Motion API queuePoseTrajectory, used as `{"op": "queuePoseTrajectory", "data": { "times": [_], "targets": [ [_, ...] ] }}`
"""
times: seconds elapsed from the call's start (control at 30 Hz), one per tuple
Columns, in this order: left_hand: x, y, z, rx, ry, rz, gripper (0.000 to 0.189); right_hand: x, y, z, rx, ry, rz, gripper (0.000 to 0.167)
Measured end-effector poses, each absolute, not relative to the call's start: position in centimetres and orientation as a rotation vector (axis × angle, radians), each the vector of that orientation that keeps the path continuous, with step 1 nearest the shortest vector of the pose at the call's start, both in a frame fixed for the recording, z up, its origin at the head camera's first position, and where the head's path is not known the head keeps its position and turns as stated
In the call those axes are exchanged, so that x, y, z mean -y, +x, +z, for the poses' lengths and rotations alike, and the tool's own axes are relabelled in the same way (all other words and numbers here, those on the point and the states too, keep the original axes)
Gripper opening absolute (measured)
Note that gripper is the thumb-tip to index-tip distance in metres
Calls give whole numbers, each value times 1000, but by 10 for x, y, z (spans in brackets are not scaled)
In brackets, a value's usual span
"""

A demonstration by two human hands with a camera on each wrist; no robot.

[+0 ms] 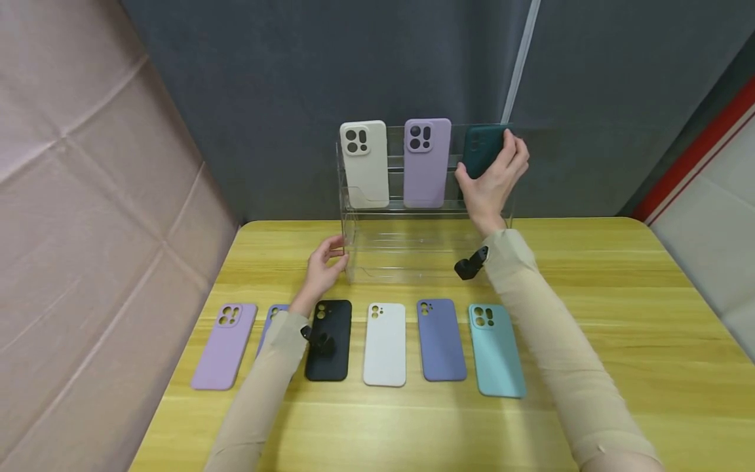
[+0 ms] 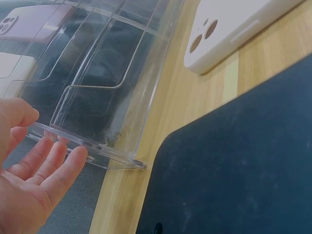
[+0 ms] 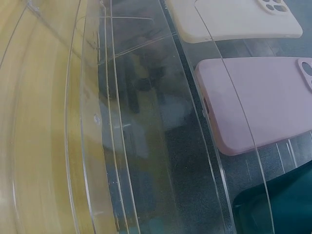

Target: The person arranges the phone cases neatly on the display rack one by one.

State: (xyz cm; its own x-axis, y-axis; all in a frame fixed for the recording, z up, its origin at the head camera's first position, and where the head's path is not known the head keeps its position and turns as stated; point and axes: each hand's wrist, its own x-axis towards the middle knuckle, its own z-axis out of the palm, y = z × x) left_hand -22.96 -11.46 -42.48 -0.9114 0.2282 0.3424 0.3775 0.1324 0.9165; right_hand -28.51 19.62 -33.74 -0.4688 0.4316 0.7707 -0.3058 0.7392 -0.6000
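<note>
My relaxed left hand (image 1: 322, 267) touches the clear acrylic rack (image 1: 413, 244); at its upper right, my right hand (image 1: 494, 185) seemingly pinches 2 edges of a rectangular dark-green phone case (image 1: 480, 152), likely light, flexible

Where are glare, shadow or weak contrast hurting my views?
Head view: pale sheen on the tabletop, soft shadow beside the right sleeve, clear stand faint against the tabletop; left wrist view: pale flecks on the black phone case; right wrist view: reflections clouding the stand, green phone case dark in the corner.
</note>
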Motion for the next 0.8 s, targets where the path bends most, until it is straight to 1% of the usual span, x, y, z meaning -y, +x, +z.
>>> {"op": "queuePoseTrajectory", "data": {
  "times": [0.33,0.63,0.8],
  "targets": [
    [116,-231,-426,2286,-601,-1916,41,-192,-281,-338,1869,-101,874,73],
    [117,-232,-425,2300,-606,-1914,41,-196,-266,-332,1885,27,903,64],
    [117,-232,-425,2294,-614,-1925,41,-201,-255,-326,1892,85,947,64]
  ]
}}
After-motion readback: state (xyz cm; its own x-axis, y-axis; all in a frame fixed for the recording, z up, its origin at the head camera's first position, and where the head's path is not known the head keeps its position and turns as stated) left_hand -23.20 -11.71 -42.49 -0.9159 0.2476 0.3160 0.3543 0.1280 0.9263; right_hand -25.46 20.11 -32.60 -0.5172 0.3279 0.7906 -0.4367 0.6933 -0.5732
